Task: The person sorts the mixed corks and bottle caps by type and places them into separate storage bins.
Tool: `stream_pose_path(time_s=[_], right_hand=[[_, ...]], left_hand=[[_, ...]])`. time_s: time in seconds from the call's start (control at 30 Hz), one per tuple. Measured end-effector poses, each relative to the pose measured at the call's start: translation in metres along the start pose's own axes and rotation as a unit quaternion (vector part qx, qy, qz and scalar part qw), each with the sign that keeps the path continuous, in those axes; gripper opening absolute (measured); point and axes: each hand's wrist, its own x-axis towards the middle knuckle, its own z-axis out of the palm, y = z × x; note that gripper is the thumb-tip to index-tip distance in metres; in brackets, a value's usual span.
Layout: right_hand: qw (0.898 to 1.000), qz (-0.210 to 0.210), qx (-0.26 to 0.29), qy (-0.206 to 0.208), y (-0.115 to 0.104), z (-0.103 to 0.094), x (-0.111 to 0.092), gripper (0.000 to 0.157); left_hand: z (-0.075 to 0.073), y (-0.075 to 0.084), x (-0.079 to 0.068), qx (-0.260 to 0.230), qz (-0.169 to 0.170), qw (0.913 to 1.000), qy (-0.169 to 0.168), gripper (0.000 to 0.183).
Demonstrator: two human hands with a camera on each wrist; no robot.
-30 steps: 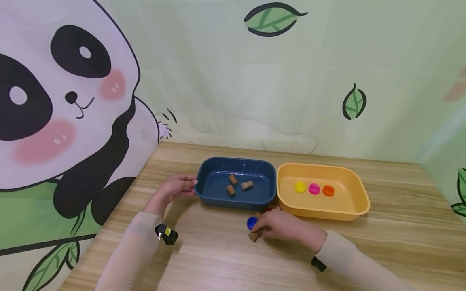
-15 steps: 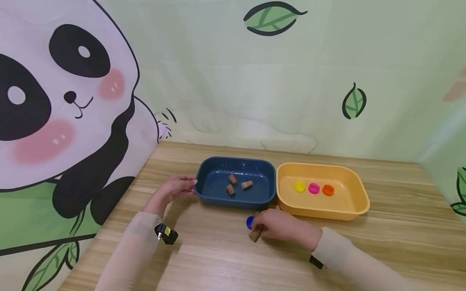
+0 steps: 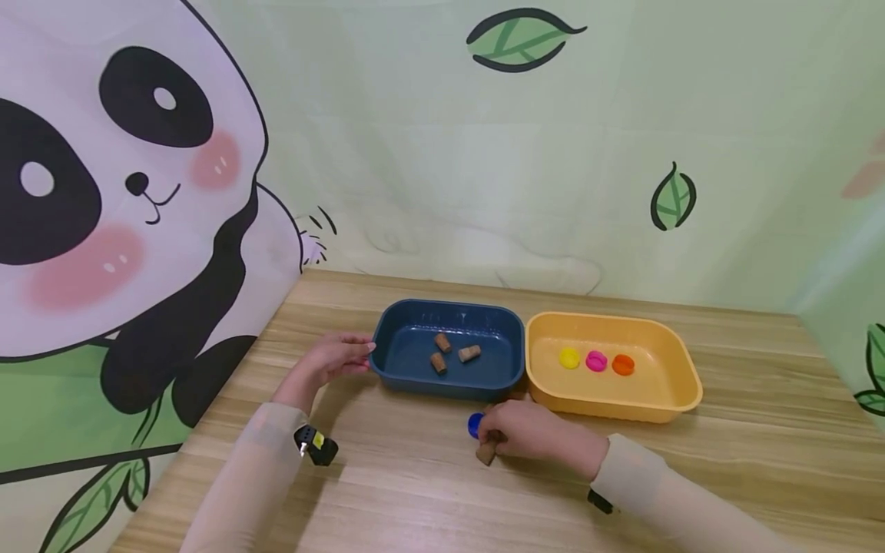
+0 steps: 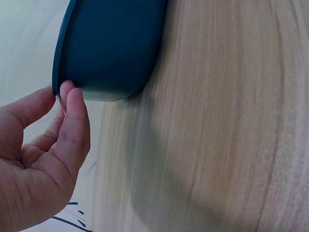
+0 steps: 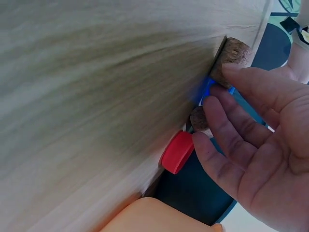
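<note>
My left hand (image 3: 336, 355) holds the left end of a dark blue plastic basin (image 3: 442, 388), thumb and fingers pinching its rim in the left wrist view. Three cork stoppers (image 3: 469, 353) lie inside that basin. In front of the basins, my right hand (image 3: 535, 432) pinches another cork stopper (image 3: 486, 454) at the table; the thumb presses on it in the right wrist view, and the index finger is partly hidden. Beside the fingers are a blue bottle cap (image 3: 475, 425), a further cork (image 5: 198, 119) and a red cap (image 5: 177, 152), the last nearly covered in the head view.
A yellow basin (image 3: 608, 406) stands against the blue one's right side, holding a yellow cap (image 3: 569, 358), a pink cap (image 3: 597, 361) and an orange cap (image 3: 623, 364). Behind the wooden table (image 3: 387, 476) hangs a cloth printed with a panda and leaves.
My right hand has shifted slightly, and the cork at its fingertips has turned and edged towards the front of the table. The left hand and both basins stay put.
</note>
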Motion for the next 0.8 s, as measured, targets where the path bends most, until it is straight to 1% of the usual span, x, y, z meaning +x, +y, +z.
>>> stream_pose_path(time_s=[0.3,0.43,0.57,0.63,0.7,0.8], right_hand=[[1.0,0.004,-0.021,0.001,0.0,-0.001,-0.001,0.007],[1.0,-0.005,-0.01,0.003,0.0,-0.006,-0.004,0.005],[1.0,-0.013,0.014,0.008,-0.002,-0.016,-0.008,0.004],[1.0,-0.018,0.017,0.013,-0.005,-0.022,-0.009,0.004],[1.0,-0.023,0.012,0.017,-0.007,-0.03,-0.011,0.002],[0.999,-0.028,0.001,0.021,-0.013,-0.042,-0.013,0.004]], left_hand=[[0.001,0.001,0.0,0.009,-0.007,0.9999,0.01,0.045],[0.001,0.001,-0.001,0.012,-0.011,0.9998,0.009,0.046],[0.002,0.001,-0.002,0.011,-0.007,0.9999,0.005,0.047],[0.002,0.001,-0.003,0.011,-0.005,0.9999,0.006,0.047],[0.002,0.002,-0.003,0.01,-0.002,0.9999,0.005,0.047],[0.002,0.003,-0.002,0.007,-0.001,1.0,0.004,0.047]])
